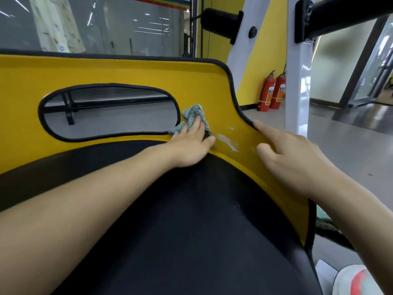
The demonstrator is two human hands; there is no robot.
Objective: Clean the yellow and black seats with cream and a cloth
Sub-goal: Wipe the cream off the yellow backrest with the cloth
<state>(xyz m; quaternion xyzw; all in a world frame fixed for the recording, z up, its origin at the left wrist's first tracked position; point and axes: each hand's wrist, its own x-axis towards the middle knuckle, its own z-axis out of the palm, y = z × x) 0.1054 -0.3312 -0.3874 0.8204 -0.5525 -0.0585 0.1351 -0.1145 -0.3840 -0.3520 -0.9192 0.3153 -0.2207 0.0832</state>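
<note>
Fingers [196, 124] of left hand [191, 147] lie flat, pressing grey-green cloth [194, 112] onto yellow seat [127, 71], centre frame, right at end of oval cutout [110, 111]. Right hand [293, 158], right of centre, grips nothing: index out, tip on black edge trim [246, 118], other fingers loosely curled. White cream [226, 140] streaks sit between hands, not yet wiped. Black pad [191, 220] fills lower frame. Risk one: cloth pressed, not gripped, so wide stroke could drop it through cutout. Risk two: cream shoved into trim seam, left as residue.

Single head-worn view, forward and down, close over the seat [191, 220] at arm's reach
</note>
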